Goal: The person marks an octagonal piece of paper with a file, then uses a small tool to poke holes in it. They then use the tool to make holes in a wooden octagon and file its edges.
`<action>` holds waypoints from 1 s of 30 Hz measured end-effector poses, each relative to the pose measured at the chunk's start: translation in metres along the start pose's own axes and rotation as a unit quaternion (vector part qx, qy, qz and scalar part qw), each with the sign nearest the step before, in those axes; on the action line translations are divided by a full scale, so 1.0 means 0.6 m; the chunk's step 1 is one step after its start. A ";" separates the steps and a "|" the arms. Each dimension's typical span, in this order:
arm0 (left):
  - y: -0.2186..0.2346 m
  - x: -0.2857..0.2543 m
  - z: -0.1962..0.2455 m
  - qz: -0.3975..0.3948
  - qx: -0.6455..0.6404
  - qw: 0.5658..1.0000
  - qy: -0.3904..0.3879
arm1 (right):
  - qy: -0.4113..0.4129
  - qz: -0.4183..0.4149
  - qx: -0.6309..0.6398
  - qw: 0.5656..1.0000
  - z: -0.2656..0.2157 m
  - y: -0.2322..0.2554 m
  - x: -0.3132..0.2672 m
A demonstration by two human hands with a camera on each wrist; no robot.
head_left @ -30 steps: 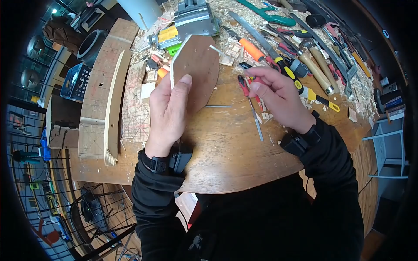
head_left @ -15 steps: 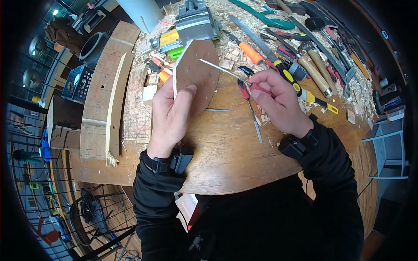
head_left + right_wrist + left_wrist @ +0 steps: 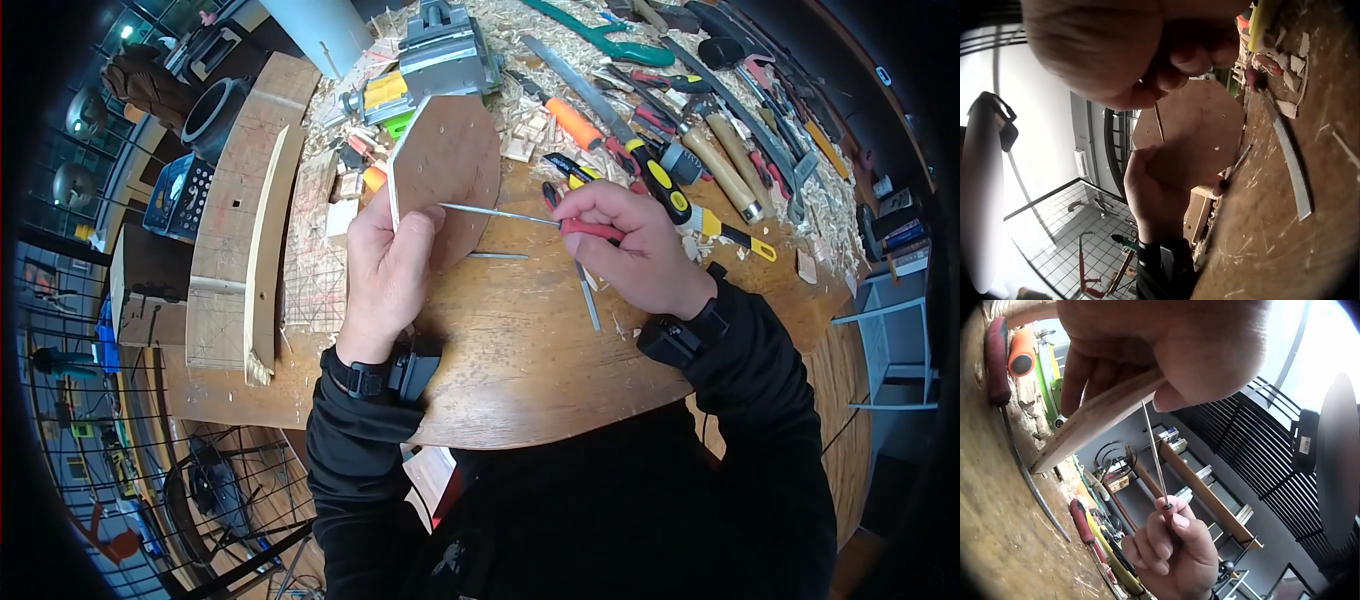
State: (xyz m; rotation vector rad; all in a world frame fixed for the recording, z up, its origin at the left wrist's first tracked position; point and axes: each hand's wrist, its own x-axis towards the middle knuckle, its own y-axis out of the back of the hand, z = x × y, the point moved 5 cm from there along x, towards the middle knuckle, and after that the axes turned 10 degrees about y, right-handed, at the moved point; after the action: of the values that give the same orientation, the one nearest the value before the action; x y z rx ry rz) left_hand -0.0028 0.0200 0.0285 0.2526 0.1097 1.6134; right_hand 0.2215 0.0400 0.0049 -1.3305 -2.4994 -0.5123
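My left hand (image 3: 385,275) grips an octagonal wooden board (image 3: 455,160) by its lower near edge, thumb on the face turned towards the right. The board stands tilted upright above the table and has several small holes, visible in the right wrist view. Between thumb and fingers, my right hand (image 3: 640,245) holds a slim file (image 3: 500,213) by its red handle (image 3: 592,230). Its thin shaft points left, the tip right at the board's face beside the left thumb. In the left wrist view the file (image 3: 1155,450) meets the board (image 3: 1100,419) near its edge.
A red-handled flat file (image 3: 588,298) and another metal shaft (image 3: 500,256) lie on the wooden table (image 3: 500,370). Behind the board stands a metal vise (image 3: 445,65) among shavings. Saws, chisels and a utility knife (image 3: 572,168) crowd the right; long wooden pieces (image 3: 272,250) lie left.
The file has swung down and left, from pointing up past the board to its tip at the face by the left thumb. The left hand and board have shifted only slightly.
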 end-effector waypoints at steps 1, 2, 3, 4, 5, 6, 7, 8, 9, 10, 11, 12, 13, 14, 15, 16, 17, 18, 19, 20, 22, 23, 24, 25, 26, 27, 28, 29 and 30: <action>0.000 0.000 -0.001 -0.004 -0.002 1.000 0.001 | -0.001 -0.001 0.008 1.000 0.001 0.000 0.000; -0.001 0.000 -0.001 -0.004 -0.001 1.000 0.001 | -0.001 -0.001 0.008 1.000 0.001 0.000 0.000; -0.001 0.000 -0.001 -0.001 -0.004 1.000 0.000 | -0.004 -0.004 0.003 1.000 0.000 0.000 0.000; -0.002 0.000 -0.001 0.002 -0.006 1.000 -0.001 | -0.007 -0.008 -0.003 1.000 0.000 0.000 0.000; -0.002 0.000 -0.001 0.001 -0.006 1.000 -0.001 | -0.008 -0.008 -0.003 1.000 -0.001 0.000 0.000; -0.001 0.000 -0.001 0.000 0.001 1.000 0.001 | -0.006 -0.006 -0.001 1.000 -0.002 0.000 0.000; -0.001 0.001 -0.002 -0.002 0.007 1.000 0.002 | -0.005 -0.005 0.002 1.000 -0.003 0.000 0.000; 0.000 0.001 -0.003 -0.002 0.007 1.000 0.002 | -0.005 -0.005 0.002 1.000 -0.002 0.000 0.000; -0.001 0.002 -0.006 -0.010 0.007 1.000 0.016 | -0.002 -0.006 -0.001 1.000 -0.002 0.000 0.000; -0.002 0.002 -0.010 -0.018 0.007 0.999 0.030 | 0.000 -0.008 -0.004 1.000 -0.002 0.000 0.000; -0.003 0.002 -0.009 -0.018 0.007 0.999 0.030 | -0.001 -0.008 -0.004 1.000 -0.002 0.001 0.000; -0.004 0.002 -0.006 -0.018 0.006 1.000 0.022 | -0.003 -0.010 -0.011 1.000 -0.001 0.001 -0.001; -0.005 0.002 -0.004 -0.019 0.006 1.000 0.015 | -0.006 -0.012 -0.018 1.000 0.000 0.001 -0.001; -0.005 0.002 -0.004 -0.020 0.006 1.000 0.015 | -0.007 -0.011 -0.018 1.000 0.001 0.001 -0.001; -0.005 0.002 -0.006 -0.023 -0.001 0.999 0.024 | -0.005 -0.010 -0.020 1.000 0.002 0.001 -0.002; -0.005 0.001 -0.008 -0.026 -0.008 0.999 0.033 | -0.002 -0.009 -0.022 1.000 0.002 0.001 -0.002; -0.005 0.001 -0.008 -0.026 -0.007 0.999 0.033 | -0.002 -0.009 -0.022 1.000 0.002 0.000 -0.002; -0.005 0.001 -0.006 -0.026 -0.005 0.999 0.025 | -0.002 -0.005 -0.016 1.000 0.002 0.000 -0.001; -0.005 0.001 -0.004 -0.026 -0.003 0.999 0.017 | -0.002 -0.002 -0.010 1.000 0.001 0.000 -0.001; -0.003 0.001 -0.006 -0.026 -0.003 0.999 0.018 | -0.002 -0.002 -0.010 1.000 -0.001 -0.001 -0.001; 0.001 0.002 -0.013 -0.048 0.009 0.998 0.040 | -0.009 0.003 0.007 1.000 -0.005 -0.002 0.000; -0.002 0.002 -0.012 -0.048 0.009 0.998 0.040 | -0.009 0.003 0.008 1.000 -0.005 -0.001 0.000; -0.006 0.002 -0.004 -0.035 0.002 0.999 0.024 | -0.009 0.001 0.004 1.000 -0.005 -0.001 0.000; -0.008 0.001 0.003 -0.022 -0.005 1.000 0.007 | -0.010 -0.001 0.001 1.000 -0.005 -0.001 0.000; -0.011 0.001 0.006 -0.022 -0.005 1.000 0.007 | -0.010 -0.001 0.001 1.000 -0.004 0.000 -0.001; -0.011 0.001 0.008 -0.010 -0.009 1.000 0.016 | -0.010 0.000 -0.001 1.000 -0.002 0.000 -0.001; -0.010 0.001 0.007 0.001 -0.012 1.000 0.025 | -0.011 0.002 -0.002 1.000 -0.001 0.000 -0.002; -0.009 0.001 0.005 0.001 -0.012 1.000 0.025 | -0.011 0.002 -0.002 1.000 -0.001 0.000 -0.002; -0.007 0.003 0.001 0.000 -0.009 1.000 0.030 | -0.009 0.001 -0.002 1.000 -0.003 0.000 -0.002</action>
State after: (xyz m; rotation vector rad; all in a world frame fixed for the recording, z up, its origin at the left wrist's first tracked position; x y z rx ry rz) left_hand 0.0015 0.0220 0.0281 0.1912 0.1406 1.6216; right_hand 0.2223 0.0386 0.0060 -1.3437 -2.5134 -0.5073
